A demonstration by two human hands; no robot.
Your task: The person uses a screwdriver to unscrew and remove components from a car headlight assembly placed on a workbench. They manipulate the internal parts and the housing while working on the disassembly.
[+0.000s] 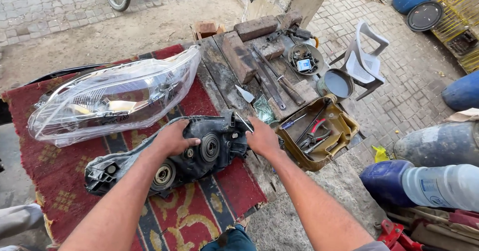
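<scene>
A black headlight housing (199, 154) lies back-side up on a red patterned rug (60, 171). My left hand (172, 139) rests on top of it near its round sockets. My right hand (262, 139) grips the housing's right end. Just behind it lies a clear headlight lens unit (115, 96) in a transparent wrap, untouched.
A worn wooden bench (224, 76) holds bricks (239, 56), metal bars, a bowl of small parts (304, 59) and a tin lid (337, 84). A cut yellow can with pliers and screwdrivers (319, 131) sits to my right. White plastic chair (366, 61), blue and clear jugs (424, 186) further right.
</scene>
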